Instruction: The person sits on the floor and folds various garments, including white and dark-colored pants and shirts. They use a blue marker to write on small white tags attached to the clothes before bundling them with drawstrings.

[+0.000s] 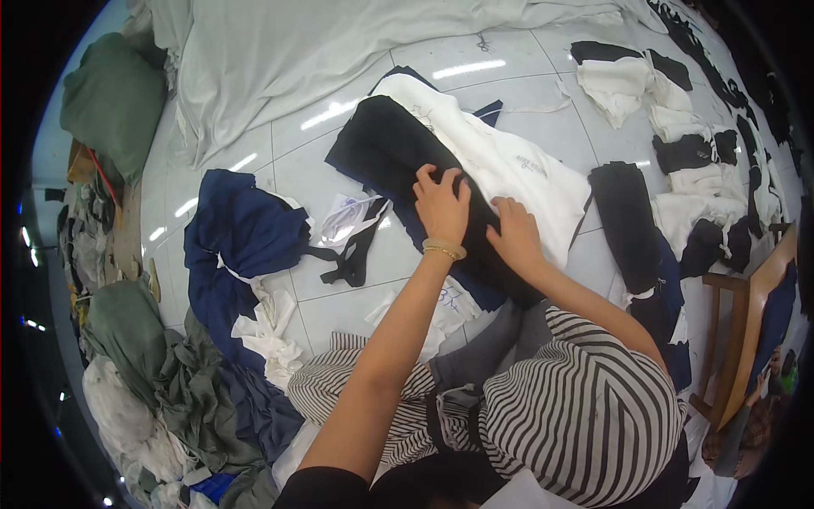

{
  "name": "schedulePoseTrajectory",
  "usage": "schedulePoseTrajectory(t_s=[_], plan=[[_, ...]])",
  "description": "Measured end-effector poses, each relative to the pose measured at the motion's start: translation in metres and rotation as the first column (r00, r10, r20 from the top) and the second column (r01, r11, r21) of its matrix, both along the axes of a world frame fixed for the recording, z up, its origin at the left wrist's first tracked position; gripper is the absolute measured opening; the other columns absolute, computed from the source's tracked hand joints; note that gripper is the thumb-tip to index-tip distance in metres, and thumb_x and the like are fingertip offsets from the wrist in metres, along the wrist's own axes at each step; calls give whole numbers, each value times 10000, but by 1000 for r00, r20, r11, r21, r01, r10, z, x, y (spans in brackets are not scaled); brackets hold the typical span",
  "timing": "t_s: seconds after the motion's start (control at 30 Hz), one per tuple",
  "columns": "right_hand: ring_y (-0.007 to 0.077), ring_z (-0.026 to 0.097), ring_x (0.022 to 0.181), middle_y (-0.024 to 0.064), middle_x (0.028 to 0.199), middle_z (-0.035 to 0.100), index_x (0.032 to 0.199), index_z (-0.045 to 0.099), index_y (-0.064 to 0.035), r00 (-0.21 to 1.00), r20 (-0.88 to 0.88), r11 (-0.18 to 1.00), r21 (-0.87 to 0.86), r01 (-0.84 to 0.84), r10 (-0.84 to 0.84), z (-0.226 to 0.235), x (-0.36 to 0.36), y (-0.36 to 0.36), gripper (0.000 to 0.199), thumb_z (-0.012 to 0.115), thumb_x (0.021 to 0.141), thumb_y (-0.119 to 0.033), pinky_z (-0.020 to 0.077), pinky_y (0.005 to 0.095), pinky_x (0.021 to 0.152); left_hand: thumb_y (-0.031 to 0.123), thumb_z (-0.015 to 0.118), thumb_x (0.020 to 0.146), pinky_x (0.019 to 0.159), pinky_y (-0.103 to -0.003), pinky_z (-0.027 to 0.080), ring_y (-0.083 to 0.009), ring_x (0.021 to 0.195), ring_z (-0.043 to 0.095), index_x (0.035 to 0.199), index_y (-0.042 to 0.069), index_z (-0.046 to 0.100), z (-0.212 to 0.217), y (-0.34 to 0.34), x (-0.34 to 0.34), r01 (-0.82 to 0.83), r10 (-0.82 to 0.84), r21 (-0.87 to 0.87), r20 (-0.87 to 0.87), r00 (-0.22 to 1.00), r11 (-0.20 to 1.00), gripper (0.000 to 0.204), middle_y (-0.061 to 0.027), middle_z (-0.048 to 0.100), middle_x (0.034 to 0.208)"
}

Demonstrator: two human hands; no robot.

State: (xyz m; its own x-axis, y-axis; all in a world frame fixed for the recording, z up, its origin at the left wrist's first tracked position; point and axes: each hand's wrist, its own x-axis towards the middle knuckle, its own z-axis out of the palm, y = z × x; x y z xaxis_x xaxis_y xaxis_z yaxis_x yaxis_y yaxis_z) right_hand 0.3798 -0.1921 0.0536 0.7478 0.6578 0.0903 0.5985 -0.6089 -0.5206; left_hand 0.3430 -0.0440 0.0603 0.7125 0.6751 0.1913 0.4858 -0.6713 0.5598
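Note:
A folded black cloth piece [386, 140] lies slantwise on the tiled floor in front of me, with dark blue fabric showing beneath its edge. A white cloth piece [538, 174] with small dark lettering lies along its right side. My left hand [443, 206], with a band at the wrist, rests on the black cloth, fingers bent and apart. Close by, my right hand [515, 231] lies where black meets white, its fingers slightly bent over the fabric. No cloth is visibly gripped in either hand; the undersides of the fingers are hidden.
Navy fabric [229, 229] is heaped at left, near a black strap [352, 259]. A pale sheet [280, 64] spreads across the back. Black and white bundles [627, 220] lie at right beside a wooden chair [755, 314]. Striped fabric [585, 411] covers my lap.

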Motion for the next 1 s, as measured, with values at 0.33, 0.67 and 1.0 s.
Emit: schedulePoseTrajectory(t_s=[0.33,0.67,1.0], plan=[[273,483,1011,100,1046,515,1088,541,-48,1000,15,990,-138,-24,27,-5,-30,-21,393,715,770,-200,364,409,806,420,732,789,859,-467,464,-400,1029,536,1025,28,556,-22,-1,-19,-299,270,-256,-141,952,920,490,-193,490,1136],[318,535,886,112,972,530,886,569,-46,836,-257,863,296,-410,485,1,-57,-20,125,634,783,-73,443,395,765,106,649,819,781,-389,505,-326,873,650,1043,0,661,-78,31,-70,-239,330,-530,83,940,813,248,-179,683,953],[288,504,991,114,1056,527,1110,540,-40,959,-4,958,47,-284,285,-2,-56,-2,389,692,776,-168,396,392,791,127,681,856,603,-264,511,-137,747,616,1039,-6,653,-70,27,-93,-264,531,-878,-13,847,400,228,-81,667,901]])
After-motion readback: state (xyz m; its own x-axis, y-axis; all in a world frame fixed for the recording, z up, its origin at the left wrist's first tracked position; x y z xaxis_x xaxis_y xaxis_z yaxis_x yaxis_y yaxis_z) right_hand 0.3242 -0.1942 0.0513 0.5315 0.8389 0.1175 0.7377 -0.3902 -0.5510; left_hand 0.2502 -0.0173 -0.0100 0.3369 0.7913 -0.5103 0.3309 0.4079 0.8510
